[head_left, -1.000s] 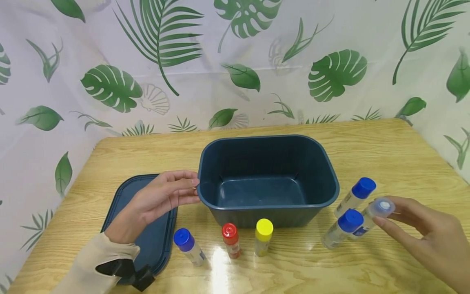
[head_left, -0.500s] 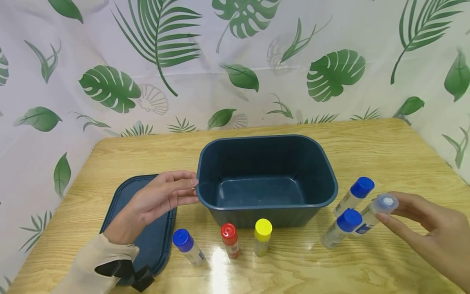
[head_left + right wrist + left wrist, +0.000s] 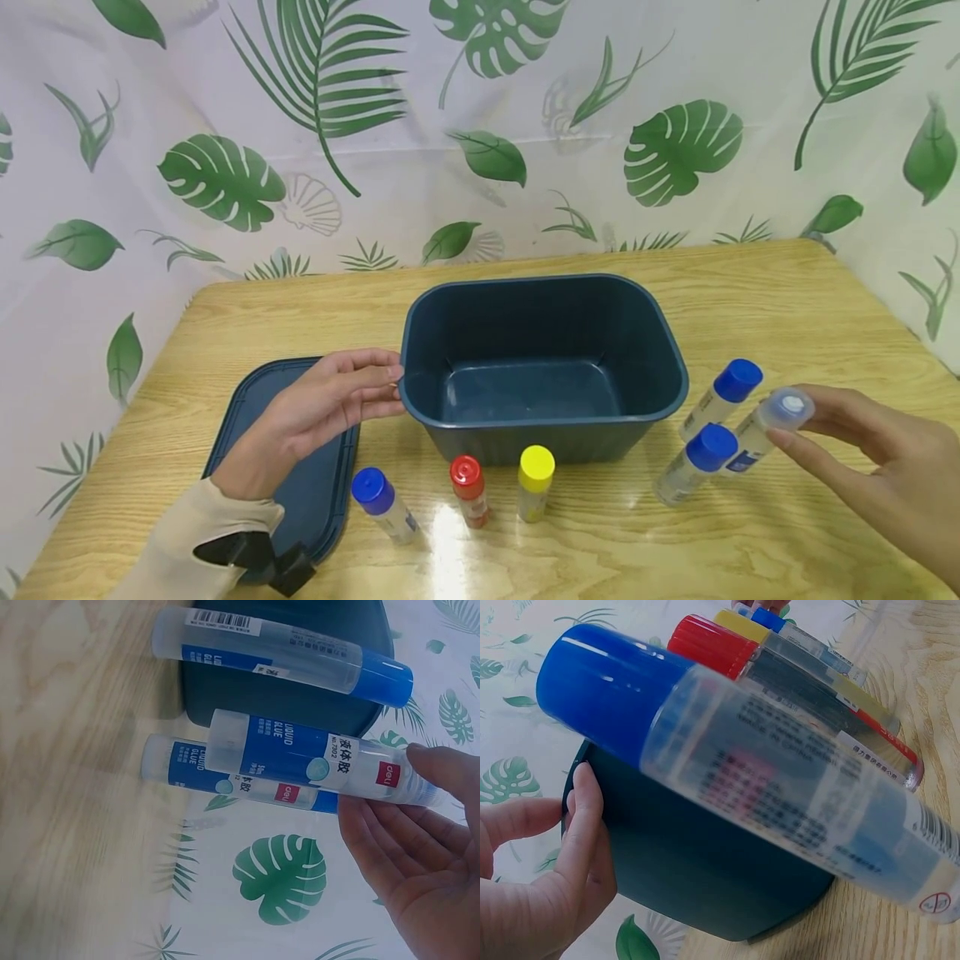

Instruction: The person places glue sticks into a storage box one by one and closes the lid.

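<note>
Almost nothing has shifted over the last second: the right hand (image 3: 885,467), at the lower right of the head view, still pinches the clear-capped liquid glue bottle (image 3: 761,433) at its top end, thumb below and fingers above, so its grip is clenched on that bottle. The bottle has drifted only a touch towards the left of the frame and still leans among its neighbours, close beside two blue-capped glue bottles (image 3: 722,400) on the wooden bench (image 3: 787,300); whether its foot rests on the bench I cannot tell. In the right wrist view the same bottle (image 3: 315,761) lies across the fingertips (image 3: 442,769), label upward.

The left hand (image 3: 315,412), left of centre, has not moved: its relaxed fingers rest against the rim of the dark blue plastic tub (image 3: 543,367), steadying it, with nothing held. Under its wrist lies the flat dark blue lid (image 3: 330,492).

I judge the lift as only just beginning; the tub is empty, and the blue-capped bottle (image 3: 384,504), red-capped bottle (image 3: 470,490) and yellow-capped bottle (image 3: 536,483) wait along the lower middle.
</note>
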`<state>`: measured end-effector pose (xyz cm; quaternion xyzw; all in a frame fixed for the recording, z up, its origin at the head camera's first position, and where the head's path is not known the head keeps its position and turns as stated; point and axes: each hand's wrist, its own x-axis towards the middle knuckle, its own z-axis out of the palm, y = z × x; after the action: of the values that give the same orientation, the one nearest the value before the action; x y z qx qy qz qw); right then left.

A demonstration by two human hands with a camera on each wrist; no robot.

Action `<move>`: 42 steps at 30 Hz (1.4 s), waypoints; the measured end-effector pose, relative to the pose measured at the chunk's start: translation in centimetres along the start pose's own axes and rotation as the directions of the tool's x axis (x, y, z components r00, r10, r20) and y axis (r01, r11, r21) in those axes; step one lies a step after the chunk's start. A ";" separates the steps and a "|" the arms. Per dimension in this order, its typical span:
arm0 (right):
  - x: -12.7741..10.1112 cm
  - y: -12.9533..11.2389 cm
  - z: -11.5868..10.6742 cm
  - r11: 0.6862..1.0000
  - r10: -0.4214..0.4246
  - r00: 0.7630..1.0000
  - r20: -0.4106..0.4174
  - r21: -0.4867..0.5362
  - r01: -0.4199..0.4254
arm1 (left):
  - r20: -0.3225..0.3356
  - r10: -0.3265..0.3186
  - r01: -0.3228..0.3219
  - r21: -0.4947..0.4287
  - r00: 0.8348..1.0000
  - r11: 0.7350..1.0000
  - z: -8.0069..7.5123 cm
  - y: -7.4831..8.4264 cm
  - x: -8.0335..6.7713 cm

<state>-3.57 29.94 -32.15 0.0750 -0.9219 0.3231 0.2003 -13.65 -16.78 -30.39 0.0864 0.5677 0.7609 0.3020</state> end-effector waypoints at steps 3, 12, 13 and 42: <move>0.2 -0.3 -0.1 0.998 -0.058 0.998 -0.025 0.008 0.059 | 0.002 0.005 -0.005 0.002 1.000 1.000 0.0 0.0 0.1; 0.9 -1.1 -0.6 0.985 -0.170 0.984 -0.057 0.014 0.171 | 0.005 0.010 -0.010 0.001 1.000 1.000 0.0 0.0 0.1; 0.9 -1.1 -0.7 0.985 -0.173 0.983 -0.056 0.013 0.174 | 0.005 0.010 -0.010 0.002 1.000 1.000 0.0 0.0 0.1; 1.8 -1.8 -1.2 0.986 -0.168 0.984 -0.063 -0.012 0.168 | 0.026 0.013 -0.013 -0.023 1.000 1.000 -0.2 -0.2 0.1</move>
<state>-4.36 29.26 -29.46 0.1416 -0.9065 0.3040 0.2563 -13.72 -16.86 -30.68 0.0965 0.5547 0.7680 0.3053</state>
